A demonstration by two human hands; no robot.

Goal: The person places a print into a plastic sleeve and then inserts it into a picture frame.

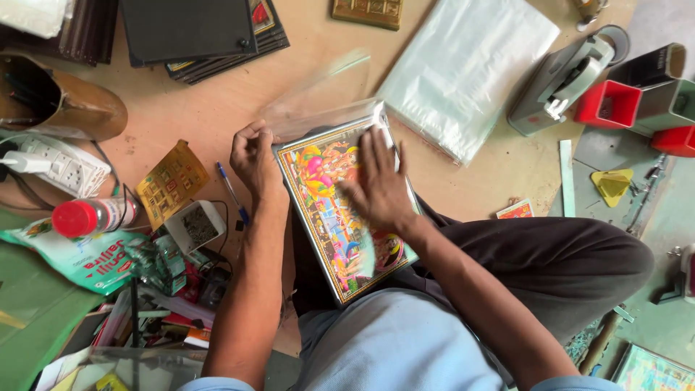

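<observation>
Your left hand (253, 156) pinches the clear plastic sleeve (322, 98) at the framed picture (340, 210) on your lap; your right hand (378, 185) lies spread flat on it. The sleeve covers only the far edge.

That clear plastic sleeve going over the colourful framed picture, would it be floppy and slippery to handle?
Probably floppy: the clear plastic sleeve sags and creases beyond the framed picture. Likely slippery, since it looks glossy. It seems very light; the left hand pinches just its edge while the right hand lies flat on the picture.
</observation>
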